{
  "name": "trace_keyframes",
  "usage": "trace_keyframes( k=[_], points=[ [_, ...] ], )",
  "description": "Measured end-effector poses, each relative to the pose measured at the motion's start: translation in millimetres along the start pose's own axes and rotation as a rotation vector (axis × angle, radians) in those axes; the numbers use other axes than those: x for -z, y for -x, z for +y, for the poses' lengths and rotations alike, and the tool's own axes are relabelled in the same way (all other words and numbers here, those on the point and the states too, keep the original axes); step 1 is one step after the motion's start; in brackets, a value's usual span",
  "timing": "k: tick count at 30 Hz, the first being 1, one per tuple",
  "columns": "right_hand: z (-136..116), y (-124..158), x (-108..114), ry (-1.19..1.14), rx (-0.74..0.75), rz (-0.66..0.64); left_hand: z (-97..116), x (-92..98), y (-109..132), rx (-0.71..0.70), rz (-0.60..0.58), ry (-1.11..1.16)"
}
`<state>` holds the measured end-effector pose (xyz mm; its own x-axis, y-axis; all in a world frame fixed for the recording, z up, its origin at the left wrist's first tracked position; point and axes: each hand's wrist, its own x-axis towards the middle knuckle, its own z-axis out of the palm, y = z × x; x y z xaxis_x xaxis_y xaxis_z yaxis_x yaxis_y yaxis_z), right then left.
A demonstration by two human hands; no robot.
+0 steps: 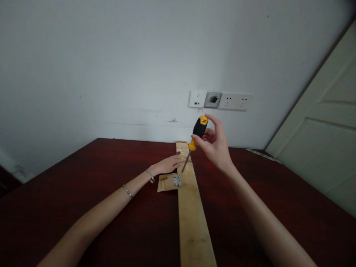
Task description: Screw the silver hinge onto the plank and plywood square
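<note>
My right hand (pixel 214 141) grips a screwdriver (pixel 199 127) with a black and yellow handle, tilted so that its metal shaft points down and left. The tip hovers over, or close to, a long wooden board (pixel 191 215); contact cannot be made out. A silver hinge (pixel 177 180) spans the joint between this board and a small wooden piece (pixel 166 183) at its left edge. Just beyond the hinge, my left hand (pixel 168 164) rests flat with fingers stretched onto the long board. Bracelets circle the left wrist and forearm.
A dark red table (pixel 133 222) lies under the wood and meets a white wall (pixel 125 66) at the back. Sockets and a switch (pixel 221 100) are set in that wall. On the right stands a pale panelled door (pixel 325 126), with a thin strip (pixel 263 154) near the table's far right edge.
</note>
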<state>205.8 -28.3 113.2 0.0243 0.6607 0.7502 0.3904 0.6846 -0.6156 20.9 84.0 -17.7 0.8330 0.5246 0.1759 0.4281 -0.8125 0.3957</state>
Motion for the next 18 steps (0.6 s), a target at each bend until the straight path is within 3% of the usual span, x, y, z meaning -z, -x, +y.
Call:
trace_keyframes(
  k=[8,18],
  points=[
    [14,10,-6,0.003,-0.053,-0.024,-9,-9.4,-1,0.125,0.005,-0.015],
    [19,18,-15,-0.026,-0.03,-0.065,-5,-9.3,-1,-0.016,0.067,0.111]
  ],
)
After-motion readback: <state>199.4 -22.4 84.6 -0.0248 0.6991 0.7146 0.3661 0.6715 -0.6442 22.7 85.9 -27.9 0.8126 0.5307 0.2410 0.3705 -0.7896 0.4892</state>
